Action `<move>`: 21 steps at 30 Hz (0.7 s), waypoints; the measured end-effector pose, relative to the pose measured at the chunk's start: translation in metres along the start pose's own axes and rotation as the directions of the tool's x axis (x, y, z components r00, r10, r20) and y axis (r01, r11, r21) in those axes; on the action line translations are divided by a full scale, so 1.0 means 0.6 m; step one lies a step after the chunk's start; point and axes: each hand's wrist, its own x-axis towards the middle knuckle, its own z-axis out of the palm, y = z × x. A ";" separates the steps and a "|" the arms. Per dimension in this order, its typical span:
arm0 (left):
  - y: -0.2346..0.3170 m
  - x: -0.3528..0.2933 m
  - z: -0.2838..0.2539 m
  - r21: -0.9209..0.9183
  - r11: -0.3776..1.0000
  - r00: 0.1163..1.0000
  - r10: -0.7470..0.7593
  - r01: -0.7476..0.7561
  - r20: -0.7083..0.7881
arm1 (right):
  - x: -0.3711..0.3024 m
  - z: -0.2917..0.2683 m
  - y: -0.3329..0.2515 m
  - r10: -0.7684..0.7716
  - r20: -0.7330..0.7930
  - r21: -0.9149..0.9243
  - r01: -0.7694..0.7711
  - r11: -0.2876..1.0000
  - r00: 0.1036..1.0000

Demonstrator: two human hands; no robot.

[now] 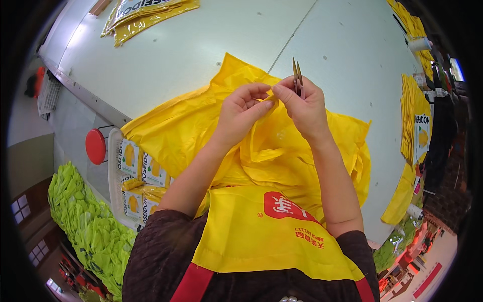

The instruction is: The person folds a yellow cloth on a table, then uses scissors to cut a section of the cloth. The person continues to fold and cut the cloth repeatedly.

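A thin, shiny yellow garment (pixel 176 136), like a raincoat, lies crumpled across the table edge and over my lap. My left hand (pixel 244 111) is closed, its thumb and fingertips pinching a bit of the yellow material. Close beside it, my right hand (pixel 308 109) keeps small scissors (pixel 298 79) tucked in its palm, blades pointing away from me. The right thumb and forefinger also meet at the pinched material, almost touching the left fingertips. What exactly lies between the fingertips is too small to make out.
A pale table (pixel 352 65) spreads ahead. Packaged yellow goods (pixel 151 20) lie at the far left; folded yellow pieces (pixel 408 118) and thread spools (pixel 420 45) line the right. At left stand a white bin (pixel 115 176) of packages, a red stool (pixel 95 146) and a lime-green pile (pixel 85 221).
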 end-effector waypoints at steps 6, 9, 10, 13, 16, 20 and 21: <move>-0.002 -0.004 0.010 0.102 0.995 1.000 0.002 0.000 -0.014 | 0.000 -0.010 0.001 0.140 -0.059 0.128 -0.132 0.983 0.988; -0.010 -0.001 0.004 0.119 0.993 1.000 0.017 -0.014 -0.021 | 0.000 -0.024 0.002 0.206 -0.067 0.255 -0.182 0.949 0.976; -0.011 -0.002 0.003 0.121 0.993 1.000 0.013 -0.011 -0.023 | -0.002 -0.036 0.002 0.208 -0.036 0.321 -0.186 0.929 0.978; -0.011 -0.004 0.001 0.104 0.995 1.000 -0.009 0.011 -0.018 | -0.021 -0.070 0.018 0.149 0.032 0.144 -0.152 0.978 0.988; -0.015 -0.003 0.000 0.099 0.995 1.000 -0.004 0.005 -0.003 | -0.040 -0.076 0.027 0.041 0.093 -0.245 -0.017 0.969 0.995; -0.019 -0.004 0.000 0.127 0.992 1.000 0.006 -0.007 0.010 | -0.049 -0.075 0.031 0.063 0.187 -0.354 0.008 0.935 0.980; -0.018 -0.004 -0.001 0.138 0.990 1.000 0.005 -0.007 0.015 | -0.049 -0.076 0.032 0.098 0.202 -0.349 -0.022 0.937 0.974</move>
